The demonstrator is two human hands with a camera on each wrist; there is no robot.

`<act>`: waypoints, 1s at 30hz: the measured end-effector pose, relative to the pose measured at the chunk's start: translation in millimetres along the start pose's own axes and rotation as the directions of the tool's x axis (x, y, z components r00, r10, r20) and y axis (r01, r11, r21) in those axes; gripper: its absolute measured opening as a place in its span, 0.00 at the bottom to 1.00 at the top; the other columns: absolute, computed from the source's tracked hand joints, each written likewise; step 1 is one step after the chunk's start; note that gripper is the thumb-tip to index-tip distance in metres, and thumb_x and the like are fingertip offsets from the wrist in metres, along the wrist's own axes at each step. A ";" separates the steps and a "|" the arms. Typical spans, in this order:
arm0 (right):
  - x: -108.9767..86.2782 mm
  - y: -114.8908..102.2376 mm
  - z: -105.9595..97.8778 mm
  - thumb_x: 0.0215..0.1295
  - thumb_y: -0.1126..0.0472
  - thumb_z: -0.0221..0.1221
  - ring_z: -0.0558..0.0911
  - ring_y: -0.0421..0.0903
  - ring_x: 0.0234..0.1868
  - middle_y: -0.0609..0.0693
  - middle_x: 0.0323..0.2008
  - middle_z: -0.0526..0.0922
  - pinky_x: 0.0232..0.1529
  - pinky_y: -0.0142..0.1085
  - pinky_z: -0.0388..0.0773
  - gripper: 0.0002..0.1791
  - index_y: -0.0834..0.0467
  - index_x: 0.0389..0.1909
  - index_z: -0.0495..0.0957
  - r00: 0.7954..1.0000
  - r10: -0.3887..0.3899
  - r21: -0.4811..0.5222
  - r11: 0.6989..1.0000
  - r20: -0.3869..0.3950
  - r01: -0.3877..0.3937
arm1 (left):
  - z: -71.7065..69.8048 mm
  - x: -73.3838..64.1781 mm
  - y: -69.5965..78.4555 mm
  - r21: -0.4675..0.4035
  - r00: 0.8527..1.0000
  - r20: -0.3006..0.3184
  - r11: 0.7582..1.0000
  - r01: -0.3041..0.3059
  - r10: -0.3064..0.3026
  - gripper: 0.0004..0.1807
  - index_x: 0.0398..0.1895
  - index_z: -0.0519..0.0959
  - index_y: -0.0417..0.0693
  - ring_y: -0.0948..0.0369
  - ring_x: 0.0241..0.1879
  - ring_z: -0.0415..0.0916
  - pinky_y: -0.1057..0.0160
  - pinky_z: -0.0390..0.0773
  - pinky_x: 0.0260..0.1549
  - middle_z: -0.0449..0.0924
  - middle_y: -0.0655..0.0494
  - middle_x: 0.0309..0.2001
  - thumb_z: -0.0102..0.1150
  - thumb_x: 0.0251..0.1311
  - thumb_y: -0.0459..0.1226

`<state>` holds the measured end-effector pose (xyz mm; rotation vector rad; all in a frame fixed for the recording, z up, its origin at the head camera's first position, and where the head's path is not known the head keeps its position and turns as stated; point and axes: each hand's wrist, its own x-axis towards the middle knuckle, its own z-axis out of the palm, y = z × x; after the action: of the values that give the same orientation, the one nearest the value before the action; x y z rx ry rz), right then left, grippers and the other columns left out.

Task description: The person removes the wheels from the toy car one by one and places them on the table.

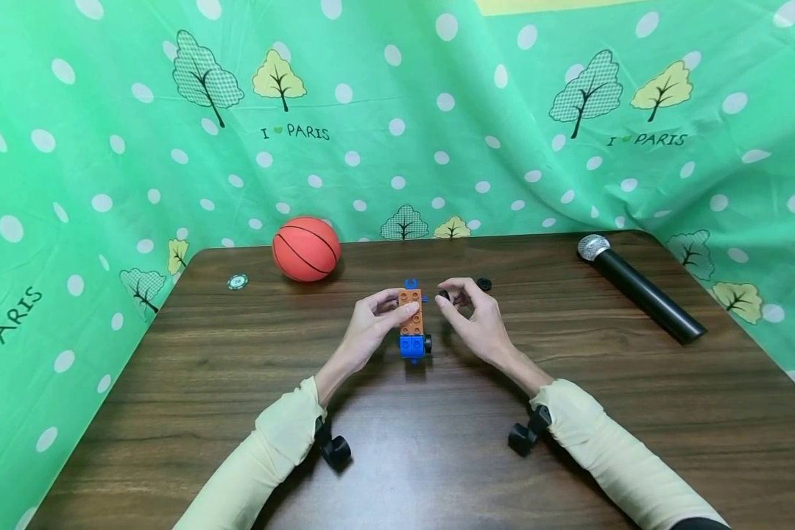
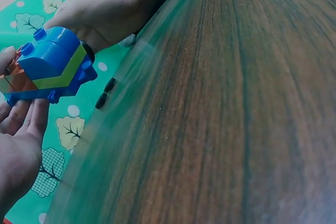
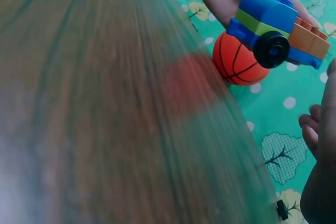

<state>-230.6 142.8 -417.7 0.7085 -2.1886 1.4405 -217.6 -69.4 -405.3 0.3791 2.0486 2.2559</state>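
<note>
My left hand [image 1: 367, 327] grips a toy block car [image 1: 411, 324] by its orange studded part, thumb on top and fingers beneath. The blue rounded blocks, over a lime-green layer, face me. A black wheel [image 3: 271, 49] sits on the car's right side at the blue end; a bare blue axle stub [image 1: 425, 299] sticks out farther up that side. Just right of the car, my right hand [image 1: 478, 324] pinches a small black wheel [image 1: 444, 295] between thumb and fingers, mostly covered by them. It is apart from the car.
Another black wheel [image 1: 483, 284] lies on the brown table [image 1: 238, 412] behind my right hand. A red basketball [image 1: 306, 249] and a poker chip [image 1: 237, 282] are at the back left. At the right lies a black microphone [image 1: 642, 287]. A green curtain [image 1: 397, 103] hangs behind.
</note>
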 end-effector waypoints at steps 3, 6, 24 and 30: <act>0.2 3.9 -4.2 0.65 0.73 0.67 0.79 0.47 0.35 0.55 0.35 0.81 0.37 0.39 0.80 0.14 0.69 0.50 0.80 0.998 -0.068 -0.033 0.997 -0.014 0.068 | -0.5 -0.2 0.0 0.013 1.000 -0.010 1.000 0.001 -0.001 0.25 0.62 0.77 0.30 0.59 0.48 0.79 0.63 0.82 0.46 0.83 0.42 0.50 0.66 0.66 0.35; -0.1 7.9 -9.2 0.63 0.72 0.69 0.80 0.47 0.36 0.54 0.36 0.82 0.37 0.43 0.81 0.14 0.67 0.49 0.81 0.991 -0.134 -0.083 0.988 -0.011 0.133 | -0.8 -0.2 0.1 0.014 1.000 -0.016 1.000 0.002 -0.001 0.26 0.63 0.76 0.30 0.58 0.49 0.79 0.63 0.82 0.46 0.83 0.41 0.51 0.66 0.65 0.35; -0.8 25.0 -39.1 0.58 0.71 0.73 0.77 0.47 0.33 0.54 0.32 0.77 0.35 0.29 0.75 0.17 0.67 0.47 0.79 0.979 -0.200 -0.244 0.948 0.037 0.203 | -2.8 0.6 -1.6 0.011 1.000 -0.009 1.000 -0.003 0.003 0.26 0.63 0.76 0.30 0.59 0.47 0.78 0.64 0.82 0.45 0.83 0.43 0.49 0.66 0.65 0.35; 0.5 32.4 -50.4 0.60 0.70 0.72 0.76 0.46 0.34 0.53 0.32 0.76 0.36 0.32 0.74 0.16 0.66 0.46 0.80 0.985 -0.167 -0.291 0.942 0.033 0.169 | -2.8 1.0 -1.3 0.016 1.000 -0.013 1.000 0.001 -0.001 0.27 0.64 0.76 0.31 0.59 0.48 0.77 0.65 0.82 0.45 0.82 0.43 0.49 0.66 0.64 0.35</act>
<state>-247.6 200.1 -421.6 0.7716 -2.2226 1.0020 -219.4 -71.8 -406.7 0.3657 2.0741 2.2483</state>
